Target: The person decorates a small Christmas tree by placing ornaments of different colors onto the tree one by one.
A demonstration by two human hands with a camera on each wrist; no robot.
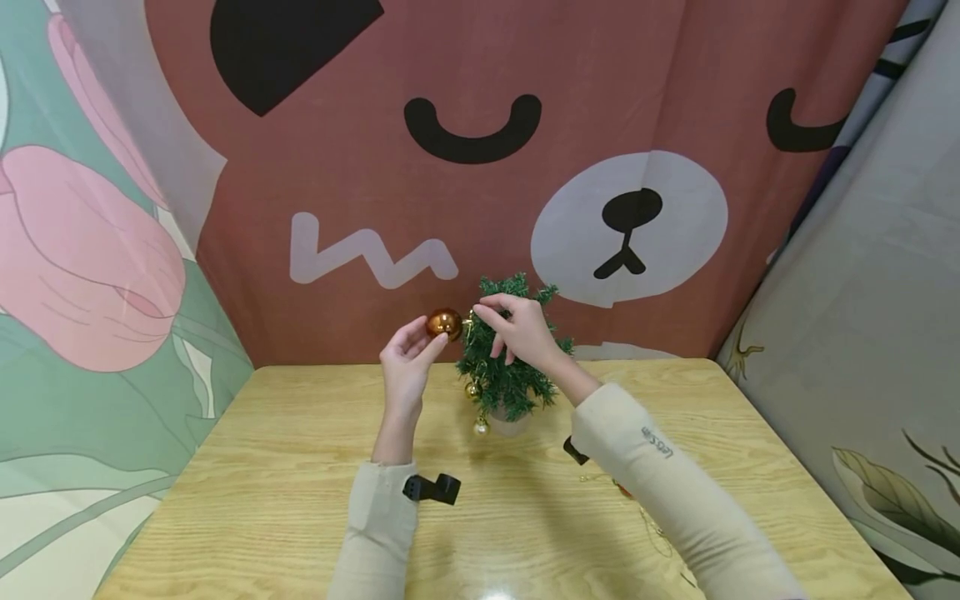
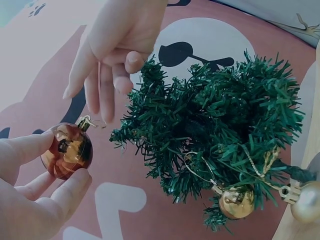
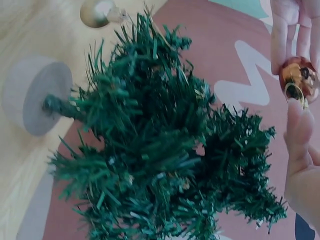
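Observation:
My left hand [image 1: 407,358] holds a shiny copper-coloured bauble [image 1: 445,323] between thumb and fingers, left of a small green artificial Christmas tree [image 1: 506,367]. A gold cap with a thin loop [image 2: 102,123] tops the bauble and points toward the tree. My right hand [image 1: 525,329] hovers at the tree's upper left; in the left wrist view its fingers look spread, with fingertips close to the loop. Whether they touch it is unclear. A gold bauble [image 2: 237,202] and a paler matte bauble [image 2: 306,202] hang by cords on the tree's lower left.
The tree's pale round base [image 1: 510,423] stands on the wooden table [image 1: 300,417], near its back edge. Right of it, partly under the right sleeve, lie a reddish item [image 1: 624,490] and thin gold cord [image 1: 658,535]. A patterned curtain [image 1: 360,167] hangs behind the table.

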